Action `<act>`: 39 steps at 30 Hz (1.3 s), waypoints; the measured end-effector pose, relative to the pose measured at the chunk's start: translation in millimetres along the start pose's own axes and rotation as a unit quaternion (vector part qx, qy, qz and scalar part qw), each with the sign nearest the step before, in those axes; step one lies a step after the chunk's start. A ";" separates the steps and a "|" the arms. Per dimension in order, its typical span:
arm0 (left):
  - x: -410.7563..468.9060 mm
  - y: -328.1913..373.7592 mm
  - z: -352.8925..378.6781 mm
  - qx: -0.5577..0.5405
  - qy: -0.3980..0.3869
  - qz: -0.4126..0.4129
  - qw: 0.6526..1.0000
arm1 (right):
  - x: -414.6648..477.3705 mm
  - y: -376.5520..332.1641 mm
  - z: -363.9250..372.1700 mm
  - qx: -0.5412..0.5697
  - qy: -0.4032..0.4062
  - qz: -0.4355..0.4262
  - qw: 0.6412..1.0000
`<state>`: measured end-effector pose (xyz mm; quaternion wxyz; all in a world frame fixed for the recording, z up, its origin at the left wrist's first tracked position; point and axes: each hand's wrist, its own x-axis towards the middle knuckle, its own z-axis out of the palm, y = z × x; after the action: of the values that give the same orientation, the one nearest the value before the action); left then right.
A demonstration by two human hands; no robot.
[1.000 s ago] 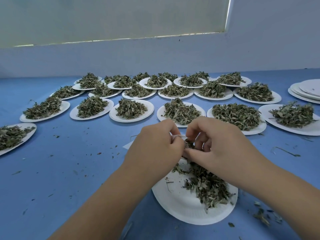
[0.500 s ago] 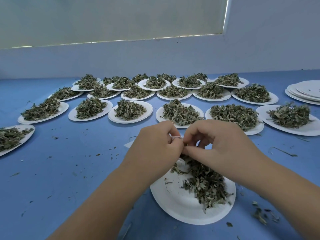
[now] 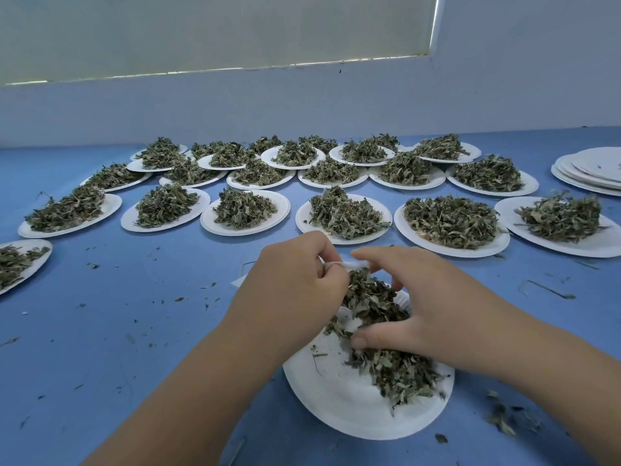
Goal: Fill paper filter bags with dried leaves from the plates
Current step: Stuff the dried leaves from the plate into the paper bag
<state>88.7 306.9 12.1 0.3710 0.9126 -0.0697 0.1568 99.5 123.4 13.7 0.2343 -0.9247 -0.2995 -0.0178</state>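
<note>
Behind our near plate (image 3: 329, 398) we find rows of leaf plates (image 3: 284, 210); right of it, farther back, a plate stack (image 3: 591, 169).

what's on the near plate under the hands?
Seen: dried leaves on the near plate, its left bare. The left hand pinches the white rim of a filter bag; the right hand touches the leaves. The hands hide the rest of the bag.
</note>
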 end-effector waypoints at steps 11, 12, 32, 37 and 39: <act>-0.7 1.7 -0.2 -0.002 0.000 -0.001 1.000 | -2.5 -8.2 3.4 -0.008 0.099 -0.005 0.995; -0.9 2.0 -0.2 0.000 0.001 0.000 1.000 | -3.0 -9.5 3.3 -0.007 0.106 -0.010 0.994; -2.6 8.8 0.7 -0.028 0.006 -0.012 1.000 | -3.2 -20.3 6.8 -0.003 0.187 -0.037 0.982; -2.5 12.5 0.6 -0.043 -0.006 -0.016 0.999 | -1.4 -21.8 9.6 0.019 0.200 -0.041 0.979; -2.6 13.4 -0.2 -0.047 -0.010 -0.019 0.999 | 0.1 -22.3 10.5 0.024 0.203 -0.035 0.978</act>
<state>83.0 297.5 20.2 0.4158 0.8967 -0.0636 0.1376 85.8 144.0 13.8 0.3114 -0.8850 -0.2781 -0.2059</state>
